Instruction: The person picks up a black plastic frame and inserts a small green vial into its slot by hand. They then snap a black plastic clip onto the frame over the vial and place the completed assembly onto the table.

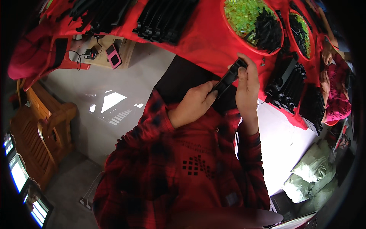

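Note:
In front of my chest, at the near edge of the red-covered table, I hold a long, narrow black plastic part slantwise in both hands. My left hand pinches its lower end between thumb and fingers. Around its upper end my right hand is closed, thumb on the near face and fingers behind. The far side of the part is hidden by my fingers. Past my right hand stands a red basin with clear yellow-green pieces and thin black pieces.
Black parts lie in a row and a loose pile at the far left, with more stacked at right. Another person's hand is beyond a second basin. A wooden bench stands left, pale sacks right.

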Demonstrator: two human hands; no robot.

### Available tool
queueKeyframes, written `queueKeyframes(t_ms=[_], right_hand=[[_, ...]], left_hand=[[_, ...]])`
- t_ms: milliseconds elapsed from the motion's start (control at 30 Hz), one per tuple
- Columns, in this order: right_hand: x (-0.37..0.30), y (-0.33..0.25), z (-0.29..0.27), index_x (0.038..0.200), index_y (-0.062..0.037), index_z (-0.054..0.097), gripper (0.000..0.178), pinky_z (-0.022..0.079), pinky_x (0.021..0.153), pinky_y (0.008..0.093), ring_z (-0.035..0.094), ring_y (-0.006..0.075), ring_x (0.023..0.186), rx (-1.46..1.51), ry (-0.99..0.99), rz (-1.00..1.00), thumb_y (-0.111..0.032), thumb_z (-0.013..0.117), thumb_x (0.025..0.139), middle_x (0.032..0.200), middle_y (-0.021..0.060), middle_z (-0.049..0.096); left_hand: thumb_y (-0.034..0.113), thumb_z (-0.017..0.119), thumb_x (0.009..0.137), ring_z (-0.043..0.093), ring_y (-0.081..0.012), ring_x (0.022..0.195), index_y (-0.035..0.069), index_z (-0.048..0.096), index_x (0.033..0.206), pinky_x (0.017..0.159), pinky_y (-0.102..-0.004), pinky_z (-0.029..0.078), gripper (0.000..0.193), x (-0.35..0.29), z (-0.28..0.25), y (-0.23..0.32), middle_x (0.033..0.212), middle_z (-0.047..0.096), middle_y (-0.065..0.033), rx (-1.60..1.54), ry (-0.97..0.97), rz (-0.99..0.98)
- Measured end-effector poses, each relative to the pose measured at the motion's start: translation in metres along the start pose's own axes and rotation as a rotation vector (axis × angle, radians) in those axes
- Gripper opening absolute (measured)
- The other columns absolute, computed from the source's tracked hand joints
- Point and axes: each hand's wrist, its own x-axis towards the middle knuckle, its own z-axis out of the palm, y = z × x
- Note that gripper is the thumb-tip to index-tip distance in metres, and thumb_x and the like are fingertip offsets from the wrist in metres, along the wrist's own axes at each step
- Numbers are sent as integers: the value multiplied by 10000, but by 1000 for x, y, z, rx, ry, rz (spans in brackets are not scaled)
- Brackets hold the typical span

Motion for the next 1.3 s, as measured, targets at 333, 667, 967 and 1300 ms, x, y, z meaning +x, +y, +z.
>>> queueKeyframes(t_ms=[333,667,967,1300], right_hand=[[-7,3,4,1322,-47,517,291,511,742,336,654,190,831,-136,-121,59,-110,421,1055,940,128,665],[-37,-3,16,1184,-64,606,288,434,787,364,551,229,895,-361,202,-285,-95,663,904,1039,73,564],[-46,5,28,984,-76,691,176,332,844,379,546,206,880,-697,-6,-340,-99,720,812,923,52,544],[-46,3,37,976,-59,674,174,346,862,404,536,228,896,-802,-41,-355,-104,695,809,943,59,549]], left_hand=[[143,508,1015,632,-168,1072,-8,422,1424,934,-309,505,444,-6,-13,-14,1237,620,-122,-924,-277,-134],[233,495,1055,592,-148,1028,-8,392,1470,930,-280,467,490,-5,5,-33,1257,594,-102,-358,-6,28],[101,536,976,665,-284,1019,-42,519,1313,878,-349,511,367,-4,6,-23,1125,654,-211,6,160,-13],[121,545,1003,692,-251,944,-21,571,1224,815,-338,531,264,-5,7,-23,1036,689,-186,-1,225,-69]])
